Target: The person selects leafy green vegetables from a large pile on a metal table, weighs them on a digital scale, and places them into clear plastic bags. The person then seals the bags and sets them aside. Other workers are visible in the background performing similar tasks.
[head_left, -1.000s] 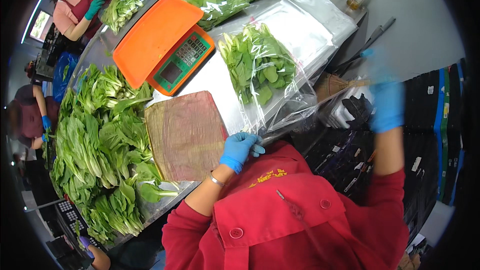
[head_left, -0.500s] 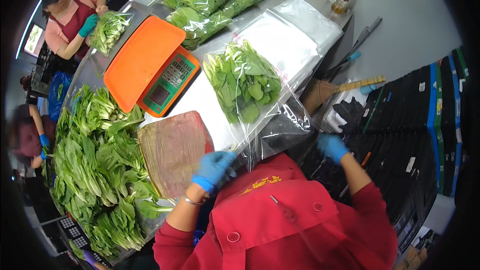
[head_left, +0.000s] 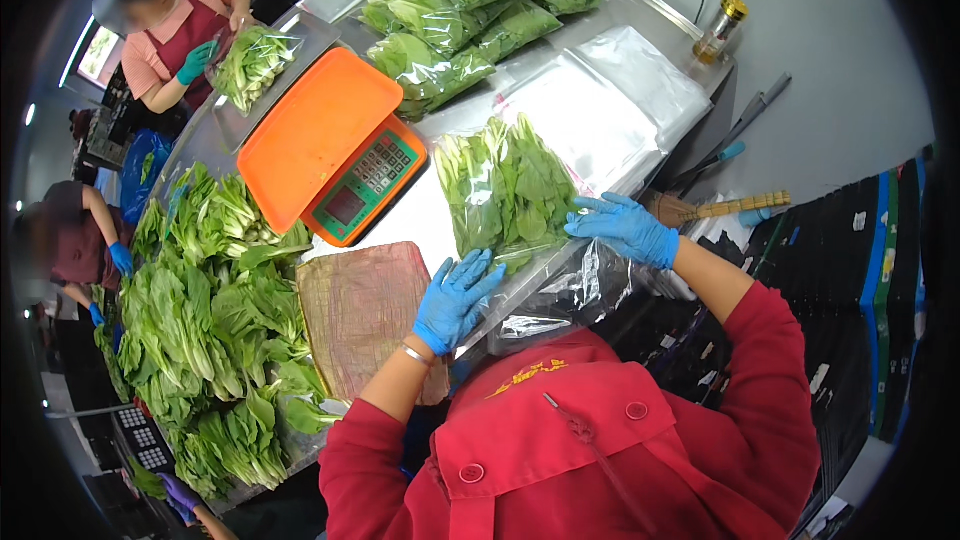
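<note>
A clear plastic bag of leafy greens (head_left: 505, 185) lies flat near the table's front edge, its stems toward the far side. My left hand (head_left: 457, 302), in a blue glove, rests at the bag's near left corner, fingers stretched out. On the bag's right near side lies my right hand (head_left: 625, 230), also blue-gloved, its fingers spread against the plastic. Neither hand grasps anything. The bag's loose clear end (head_left: 570, 295) hangs over the edge between my hands. Left of the bag, a folded brownish cloth (head_left: 365, 310) lies close to my left wrist.
An orange scale (head_left: 335, 155) stands beyond the cloth. Loose greens (head_left: 215, 330) are heaped at left; filled bags (head_left: 470, 10) are piled at the back. Empty plastic bags (head_left: 610, 105) lie stacked at right, near a yellow-lidded jar (head_left: 720, 28). Co-workers stand across at left.
My right hand has come in from the right onto the bag. My left hand has moved up and right to its near corner. The bag's loose end now hangs lower over the edge.
</note>
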`<state>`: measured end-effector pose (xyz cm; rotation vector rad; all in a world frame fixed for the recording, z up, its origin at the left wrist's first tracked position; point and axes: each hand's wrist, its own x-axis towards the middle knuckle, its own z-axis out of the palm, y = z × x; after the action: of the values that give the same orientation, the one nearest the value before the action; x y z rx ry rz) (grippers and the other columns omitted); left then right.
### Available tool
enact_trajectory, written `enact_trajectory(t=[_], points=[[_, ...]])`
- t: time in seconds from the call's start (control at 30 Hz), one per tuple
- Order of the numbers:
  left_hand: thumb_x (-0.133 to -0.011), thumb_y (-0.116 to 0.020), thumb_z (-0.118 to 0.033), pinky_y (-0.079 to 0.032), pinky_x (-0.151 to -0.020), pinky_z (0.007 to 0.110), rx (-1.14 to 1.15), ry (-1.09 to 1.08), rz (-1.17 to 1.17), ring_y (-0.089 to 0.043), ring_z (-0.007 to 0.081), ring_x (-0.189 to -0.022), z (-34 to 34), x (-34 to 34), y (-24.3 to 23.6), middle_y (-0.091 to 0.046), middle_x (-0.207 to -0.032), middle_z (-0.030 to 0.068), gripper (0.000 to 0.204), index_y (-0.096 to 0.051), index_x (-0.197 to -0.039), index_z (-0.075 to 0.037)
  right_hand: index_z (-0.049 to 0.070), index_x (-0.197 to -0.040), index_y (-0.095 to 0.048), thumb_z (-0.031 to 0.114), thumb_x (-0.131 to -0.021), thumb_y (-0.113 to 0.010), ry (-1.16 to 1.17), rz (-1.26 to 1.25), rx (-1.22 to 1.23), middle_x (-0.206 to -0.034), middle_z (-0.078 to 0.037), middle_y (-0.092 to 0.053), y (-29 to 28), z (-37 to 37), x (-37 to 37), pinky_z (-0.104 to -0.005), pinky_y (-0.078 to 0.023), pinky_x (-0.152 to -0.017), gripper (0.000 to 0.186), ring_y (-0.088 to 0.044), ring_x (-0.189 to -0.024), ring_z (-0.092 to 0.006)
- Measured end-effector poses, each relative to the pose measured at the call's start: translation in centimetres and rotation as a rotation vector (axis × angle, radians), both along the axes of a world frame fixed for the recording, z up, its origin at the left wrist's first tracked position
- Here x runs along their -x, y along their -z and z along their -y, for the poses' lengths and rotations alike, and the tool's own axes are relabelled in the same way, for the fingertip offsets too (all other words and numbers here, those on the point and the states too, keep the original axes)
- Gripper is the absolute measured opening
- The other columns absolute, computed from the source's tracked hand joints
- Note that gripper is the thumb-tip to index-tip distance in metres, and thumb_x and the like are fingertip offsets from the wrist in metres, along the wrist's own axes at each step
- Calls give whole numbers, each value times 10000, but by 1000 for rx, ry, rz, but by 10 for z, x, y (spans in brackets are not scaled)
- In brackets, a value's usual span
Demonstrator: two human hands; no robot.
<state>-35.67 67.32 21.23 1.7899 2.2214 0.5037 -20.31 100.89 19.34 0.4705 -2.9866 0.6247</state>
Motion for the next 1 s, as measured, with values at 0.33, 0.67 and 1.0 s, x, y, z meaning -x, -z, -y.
enact_trajectory(t=[0.33,0.67,1.0], points=[[-1004,-433,-307,-462,-677,264,-332,-877,1274,-599,135,-681,-29,33,57,-697,-803,85,420,-675,-857,4,-48,-927,-659,297,-958,-510,746,540,1008,-778,-104,-666,13,9,57,-295,-491,-712,377,-608,-722,-157],[-958,-511,-381,-443,-613,264,-216,-1123,1152,-545,121,-626,-33,48,129,-648,-699,46,446,-680,-782,-8,88,-1237,-550,262,-841,-618,93,-137,139,-1177,-78,-596,-95,50,73,-370,-415,-939,438,-557,-1081,-253],[-908,-584,-261,-459,-649,329,-201,-1206,734,-595,226,-733,-38,43,41,-653,-887,146,277,-636,-975,3,161,-1490,-233,550,-928,-401,234,166,-13,-1496,-118,-320,-16,28,158,-454,-230,-1111,704,-281,-1388,-288]])
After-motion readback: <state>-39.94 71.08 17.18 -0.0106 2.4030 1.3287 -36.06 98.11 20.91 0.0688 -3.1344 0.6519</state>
